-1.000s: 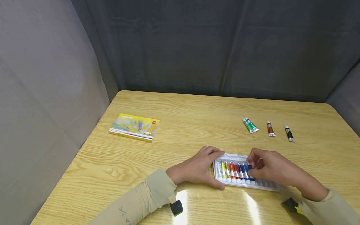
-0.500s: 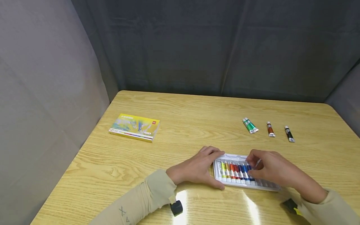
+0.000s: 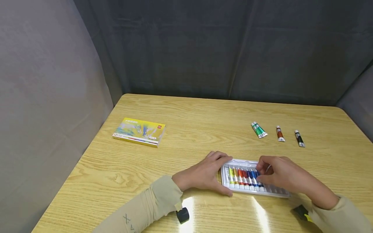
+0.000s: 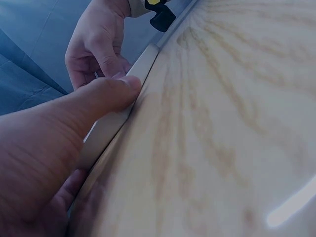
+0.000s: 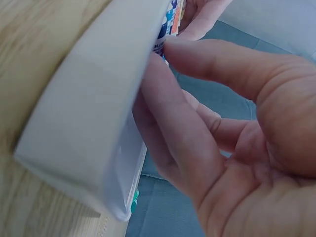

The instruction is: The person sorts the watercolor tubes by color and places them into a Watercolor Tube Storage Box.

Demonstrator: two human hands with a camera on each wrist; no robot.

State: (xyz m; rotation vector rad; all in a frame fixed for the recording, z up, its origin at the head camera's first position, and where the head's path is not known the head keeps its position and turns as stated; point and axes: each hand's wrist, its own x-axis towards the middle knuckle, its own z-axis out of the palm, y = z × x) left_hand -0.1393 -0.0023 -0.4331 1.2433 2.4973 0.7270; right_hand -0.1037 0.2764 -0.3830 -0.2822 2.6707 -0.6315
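Note:
A white plastic tray (image 3: 278, 191) lies on the table with a row of paint tubes (image 3: 240, 179), running from yellow through orange and red to blue, in its left part. My left hand (image 3: 203, 171) grips the tray's left end, thumb at the near edge and fingers at the far one; in the left wrist view the thumb (image 4: 123, 91) presses the tray's side. My right hand (image 3: 284, 173) pinches a dark blue paint tube (image 3: 261, 186) at the right end of the row, partly hidden by the fingers. Bare slots show to its right, partly under the hand.
Behind the tray lie two green paint tubes (image 3: 259, 130), a brown paint tube (image 3: 280, 133) and a black paint tube (image 3: 299, 138). A yellow paint box (image 3: 140, 131) lies at the left of the wooden table (image 3: 189, 123). Dark curtains (image 3: 180, 48) stand behind.
Both hands keep nearly the same place. My right hand shifts only slightly over the dark blue paint tube.

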